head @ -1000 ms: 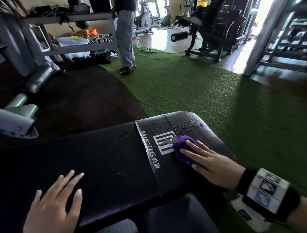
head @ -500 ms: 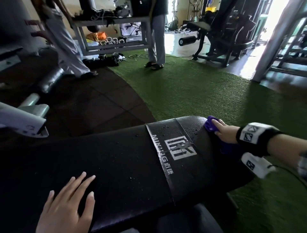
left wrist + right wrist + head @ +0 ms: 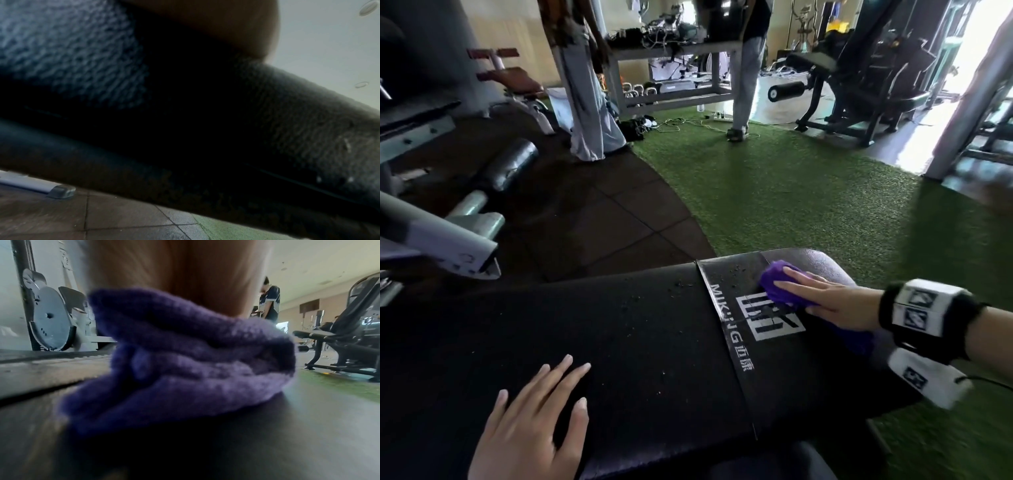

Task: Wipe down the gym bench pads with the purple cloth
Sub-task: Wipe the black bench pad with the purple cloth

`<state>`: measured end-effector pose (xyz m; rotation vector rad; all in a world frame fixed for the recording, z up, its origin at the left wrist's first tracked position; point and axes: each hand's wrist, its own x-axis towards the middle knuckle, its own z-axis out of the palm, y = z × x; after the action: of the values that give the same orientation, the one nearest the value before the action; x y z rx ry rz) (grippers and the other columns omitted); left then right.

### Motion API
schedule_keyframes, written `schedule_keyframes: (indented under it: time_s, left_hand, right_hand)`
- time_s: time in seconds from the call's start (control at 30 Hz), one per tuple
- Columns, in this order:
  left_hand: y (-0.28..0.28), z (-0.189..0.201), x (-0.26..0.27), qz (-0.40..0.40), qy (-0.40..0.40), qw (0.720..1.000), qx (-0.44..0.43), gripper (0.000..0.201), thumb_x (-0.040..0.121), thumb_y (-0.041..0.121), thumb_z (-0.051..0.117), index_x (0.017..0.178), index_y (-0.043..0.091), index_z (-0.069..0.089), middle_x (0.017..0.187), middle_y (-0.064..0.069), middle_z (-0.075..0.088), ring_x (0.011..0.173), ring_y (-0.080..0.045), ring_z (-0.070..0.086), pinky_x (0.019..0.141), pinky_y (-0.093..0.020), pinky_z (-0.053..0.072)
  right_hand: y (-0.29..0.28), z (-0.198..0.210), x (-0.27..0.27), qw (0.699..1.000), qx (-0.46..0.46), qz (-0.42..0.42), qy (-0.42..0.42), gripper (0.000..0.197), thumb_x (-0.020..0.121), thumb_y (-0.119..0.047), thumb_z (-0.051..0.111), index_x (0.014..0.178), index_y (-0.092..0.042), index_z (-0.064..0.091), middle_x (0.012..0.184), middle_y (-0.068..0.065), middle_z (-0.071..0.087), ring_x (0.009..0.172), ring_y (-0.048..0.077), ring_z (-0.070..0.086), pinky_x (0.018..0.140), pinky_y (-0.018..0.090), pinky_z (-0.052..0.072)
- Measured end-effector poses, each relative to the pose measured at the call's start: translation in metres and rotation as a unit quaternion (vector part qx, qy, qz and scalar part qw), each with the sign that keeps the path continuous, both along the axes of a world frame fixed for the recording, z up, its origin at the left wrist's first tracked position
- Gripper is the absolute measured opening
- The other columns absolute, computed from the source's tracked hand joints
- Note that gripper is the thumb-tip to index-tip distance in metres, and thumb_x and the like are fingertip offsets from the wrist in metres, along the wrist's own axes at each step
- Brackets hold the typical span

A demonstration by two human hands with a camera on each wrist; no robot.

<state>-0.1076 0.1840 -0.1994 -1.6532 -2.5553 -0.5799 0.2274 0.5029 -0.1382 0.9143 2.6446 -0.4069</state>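
Left hand (image 3: 530,425) nearest camera, flat on black bench pad (image 3: 592,342), fingers straight and spread, holding nothing, likely just bracing. Left wrist view is mostly dark pad texture, no finger detail. Droplets (image 3: 678,284) scattered mid-pad, between the two hands, not yet wiped.

Further right, white logo and lettering band (image 3: 767,318) across the pad. Right hand (image 3: 835,301) lies palm-down on purple cloth (image 3: 779,286), fingers extended and pressing it flat, not curled round it. Cloth is bunched in folds, on the far-right end of the pad near its rounded edge, touching the logo patch; a tail of it runs back under the wrist. Right wrist view confirms the cloth (image 3: 180,356) squashed between palm and pad surface.

Step in hand, judged: wiping the head end, task maybe partway, most of the long pad still to do. To do it well: keep palm pressure even, overlap strokes, sweep across the wet specks toward the left hand, take in the rounded edges and the seam by the band, refold the cloth if it bunches too much.

Beyond the bench: dark rubber floor tiles (image 3: 592,219), green turf (image 3: 791,192), two standing people's legs, rack and machines further back.
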Motion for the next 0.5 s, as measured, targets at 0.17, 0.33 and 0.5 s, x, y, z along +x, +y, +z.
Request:
schedule_keyframes:
  time_s: [0.17, 0.33, 0.5]
  left_hand:
    - [-0.001, -0.001, -0.001, 0.0, 0.01, 1.0, 0.004, 0.052, 0.085, 0.051, 0.033, 0.131, 0.038, 0.055, 0.141, 0.011, 0.05, 0.129, -0.015, 0.044, 0.103, -0.061, 0.033]
    - [-0.001, -0.001, 0.0, 0.002, 0.0, 1.0, 0.0, 0.052, 0.086, 0.052, 0.032, 0.131, 0.04, 0.053, 0.142, 0.015, 0.048, 0.131, -0.013, 0.043, 0.106, -0.058, 0.032]
    - [-0.002, -0.002, 0.001, 0.007, -0.012, 1.0, 0.003, 0.051, 0.087, 0.054, 0.03, 0.132, 0.044, 0.051, 0.143, 0.02, 0.045, 0.133, -0.009, 0.04, 0.109, -0.055, 0.03]
  right_hand:
    - [0.023, 0.009, 0.026, 0.992, -0.007, -0.126, 0.013, 0.069, 0.099, -0.009, 0.036, 0.138, -0.031, -0.016, 0.153, -0.003, -0.017, 0.144, 0.021, -0.001, 0.116, 0.029, 0.004]
    - [0.057, 0.01, -0.015, 0.974, 0.085, -0.209, -0.014, 0.065, 0.1, -0.016, 0.035, 0.148, -0.019, -0.009, 0.156, 0.012, -0.011, 0.136, 0.034, 0.031, 0.106, 0.029, 0.026]
    - [0.035, 0.006, -0.044, 0.993, 0.069, -0.096, -0.026, 0.064, 0.1, -0.016, 0.032, 0.148, -0.025, -0.009, 0.154, 0.003, -0.019, 0.144, 0.024, 0.002, 0.115, 0.033, 0.005]
